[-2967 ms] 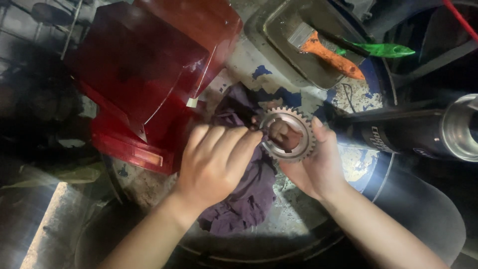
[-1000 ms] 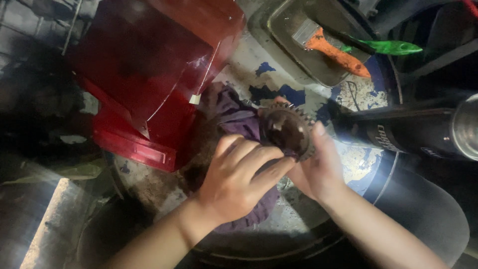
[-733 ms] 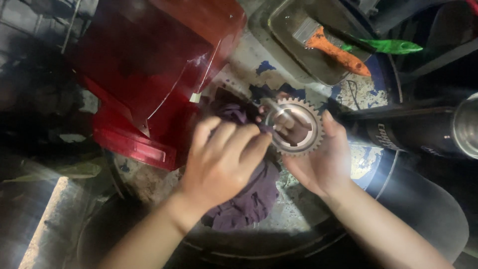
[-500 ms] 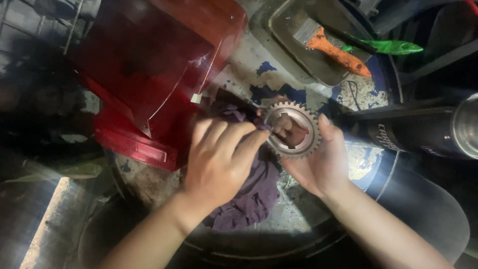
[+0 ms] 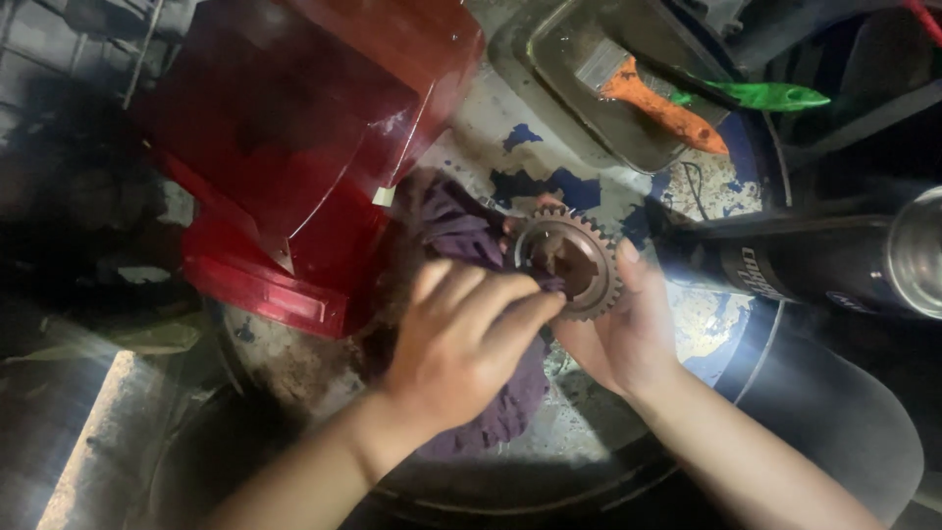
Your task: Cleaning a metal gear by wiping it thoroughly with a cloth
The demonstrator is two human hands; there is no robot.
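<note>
Head view, looking down on the round, paint-flaked top of a drum (image 5: 589, 412). The right hand (image 5: 628, 329) cradles a toothed steel gear (image 5: 569, 263) from below and from the side, its fingers curled around the rim, so the gear is held just above the middle of the drum top with its face tilted toward the camera. The left hand (image 5: 461, 344) is closed over a purple rag (image 5: 461, 231), with its fingertips (image 5: 535, 304) pressing the cloth against the lower left of the gear's face; the rest of the rag bunches up behind the hand and hangs below it toward the drum top. At the left, a red plastic panel (image 5: 294, 147) leans over the drum's edge, just beside the rag. At the top, a shallow metal tray (image 5: 549, 59) holds a brush with an orange handle (image 5: 662, 108), and a green tool (image 5: 765, 95) lies across the tray's far corner. At the right, a dark cylinder with a bright metal end (image 5: 814, 265) lies on its side, near the right hand but apart from it.
</note>
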